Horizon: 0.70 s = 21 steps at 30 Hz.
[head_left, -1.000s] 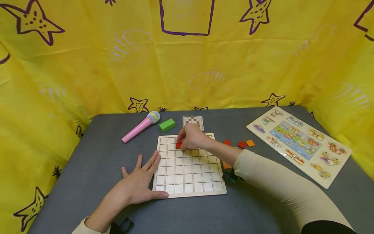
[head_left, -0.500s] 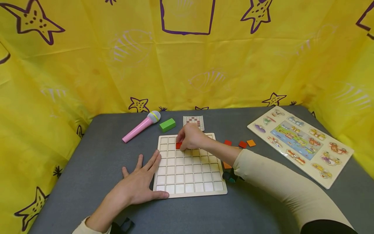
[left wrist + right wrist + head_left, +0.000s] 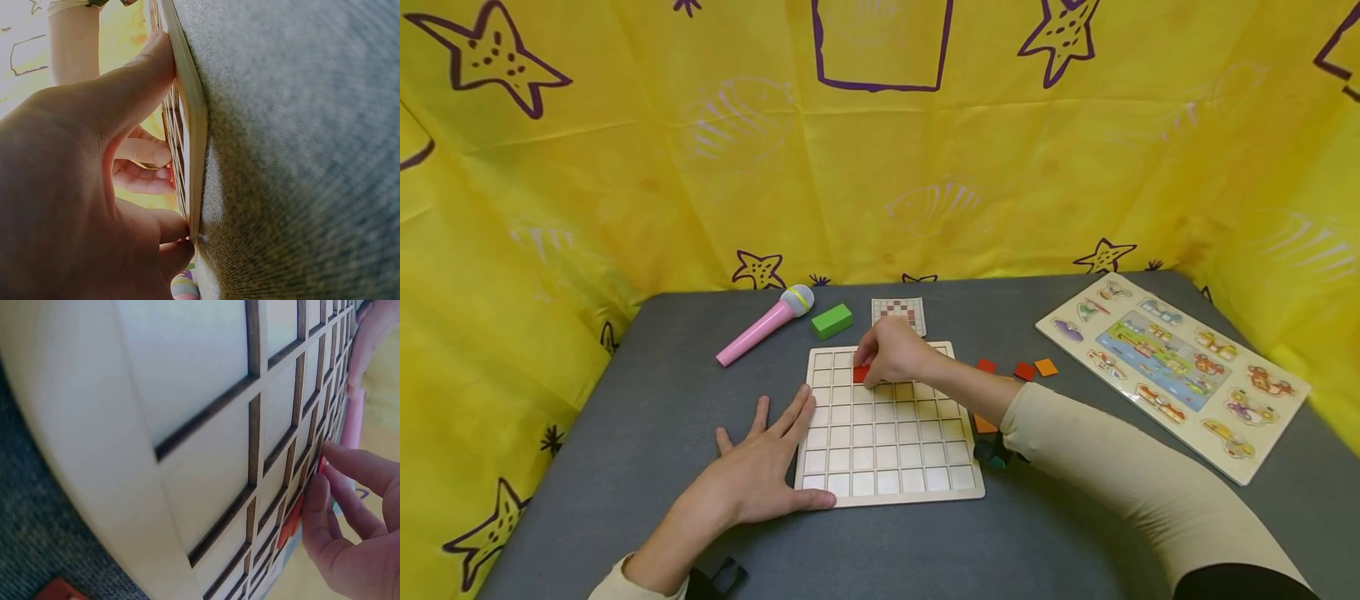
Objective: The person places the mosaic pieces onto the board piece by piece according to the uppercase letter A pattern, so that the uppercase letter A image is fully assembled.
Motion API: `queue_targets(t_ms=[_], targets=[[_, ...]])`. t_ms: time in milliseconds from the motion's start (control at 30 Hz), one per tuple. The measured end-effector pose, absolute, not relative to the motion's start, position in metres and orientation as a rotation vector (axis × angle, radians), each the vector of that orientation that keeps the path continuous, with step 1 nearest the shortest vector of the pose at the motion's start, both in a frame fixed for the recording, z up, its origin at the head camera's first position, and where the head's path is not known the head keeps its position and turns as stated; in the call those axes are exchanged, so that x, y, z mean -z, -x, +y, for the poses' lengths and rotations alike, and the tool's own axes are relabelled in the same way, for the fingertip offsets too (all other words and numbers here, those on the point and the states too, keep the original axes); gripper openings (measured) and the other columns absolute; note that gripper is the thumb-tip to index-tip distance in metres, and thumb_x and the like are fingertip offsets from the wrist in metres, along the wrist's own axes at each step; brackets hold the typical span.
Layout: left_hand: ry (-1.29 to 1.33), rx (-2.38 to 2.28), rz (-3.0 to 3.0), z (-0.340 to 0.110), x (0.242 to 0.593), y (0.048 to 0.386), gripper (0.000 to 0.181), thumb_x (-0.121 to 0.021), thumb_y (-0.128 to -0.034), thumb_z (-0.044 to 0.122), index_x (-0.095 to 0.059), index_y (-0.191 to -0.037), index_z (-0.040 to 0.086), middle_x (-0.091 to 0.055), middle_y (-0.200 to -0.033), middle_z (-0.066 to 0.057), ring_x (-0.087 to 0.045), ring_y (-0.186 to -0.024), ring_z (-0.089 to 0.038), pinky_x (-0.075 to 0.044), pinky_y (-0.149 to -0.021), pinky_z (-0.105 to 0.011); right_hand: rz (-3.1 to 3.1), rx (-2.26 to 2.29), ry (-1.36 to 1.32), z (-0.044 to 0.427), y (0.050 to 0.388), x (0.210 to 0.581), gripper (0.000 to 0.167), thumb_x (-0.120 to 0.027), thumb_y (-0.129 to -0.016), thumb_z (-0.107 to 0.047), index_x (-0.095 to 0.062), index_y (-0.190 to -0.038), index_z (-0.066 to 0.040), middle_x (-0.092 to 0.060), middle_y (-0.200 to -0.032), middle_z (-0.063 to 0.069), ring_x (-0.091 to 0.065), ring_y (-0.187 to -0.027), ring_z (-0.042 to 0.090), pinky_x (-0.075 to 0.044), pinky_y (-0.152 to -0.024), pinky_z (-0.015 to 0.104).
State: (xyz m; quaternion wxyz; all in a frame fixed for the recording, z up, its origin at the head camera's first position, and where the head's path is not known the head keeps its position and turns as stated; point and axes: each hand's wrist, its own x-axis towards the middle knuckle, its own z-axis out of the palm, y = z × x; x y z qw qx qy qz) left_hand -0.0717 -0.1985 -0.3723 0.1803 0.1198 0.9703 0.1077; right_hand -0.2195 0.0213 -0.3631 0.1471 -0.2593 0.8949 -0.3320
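Note:
A pale wooden grid board [image 3: 887, 458] lies in the middle of the dark table. Over its far part, my right hand [image 3: 895, 350] pinches a small red square tile [image 3: 860, 374] at a cell near the far left. The right wrist view shows thumb and fingertips around that tile, low against the grid. Closer to that camera, another red tile [image 3: 290, 522] sits in the board; from the head view my hand hides it. Fingers spread, my left hand [image 3: 760, 475] rests along the board's left side, its thumb on the near left corner.
Red tiles [image 3: 1024, 372] and orange tiles [image 3: 1046, 367] lie right of the board, partly behind my right forearm. A patterned card [image 3: 910, 310], a green block [image 3: 832, 322] and a pink toy microphone [image 3: 763, 327] lie beyond. A picture puzzle board [image 3: 1172, 367] is far right.

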Motion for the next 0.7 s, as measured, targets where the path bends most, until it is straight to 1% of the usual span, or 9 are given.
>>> queue_targets(t_ms=[200, 400, 700], targets=[[-0.329, -0.295, 2.735, -0.200, 0.372, 0.072, 0.135, -0.066, -0.0698, 0.092, -0.008, -0.169, 0.022, 0.000, -0.177, 0.004, -0.010, -0.155, -0.058, -0.011, -0.092, -0.097, 2.544, 0.996, 0.741, 0.026, 0.221, 0.361, 0.021, -0.091, -0.072, -0.002, -0.083, -0.090, -0.007, -0.075, -0.077, -0.001, -0.064, -0.073, 0.010, -0.051, -0.067, 0.021], [-0.330, -0.299, 2.731, -0.197, 0.371, 0.073, 0.135, -0.067, -0.0697, 0.090, -0.008, -0.170, 0.021, 0.000, -0.178, 0.003, -0.011, -0.154, -0.061, -0.011, -0.090, -0.098, 2.495, 1.047, 0.682, 0.037, 0.221, 0.358, 0.019, -0.089, -0.076, -0.004, -0.082, -0.094, -0.007, -0.076, -0.083, 0.000, -0.066, -0.076, 0.012, -0.053, -0.068, 0.024], [-0.329, -0.302, 2.741, -0.198, 0.371, 0.072, 0.135, -0.067, -0.0694, 0.091, -0.009, -0.170, 0.022, -0.002, -0.178, 0.003, -0.011, -0.155, -0.059, -0.011, -0.091, -0.097, 2.474, 1.123, 0.571, 0.064, 0.219, 0.357, 0.017, -0.087, -0.081, -0.011, -0.083, -0.097, -0.011, -0.077, -0.088, -0.001, -0.069, -0.081, 0.016, -0.056, -0.073, 0.031]])
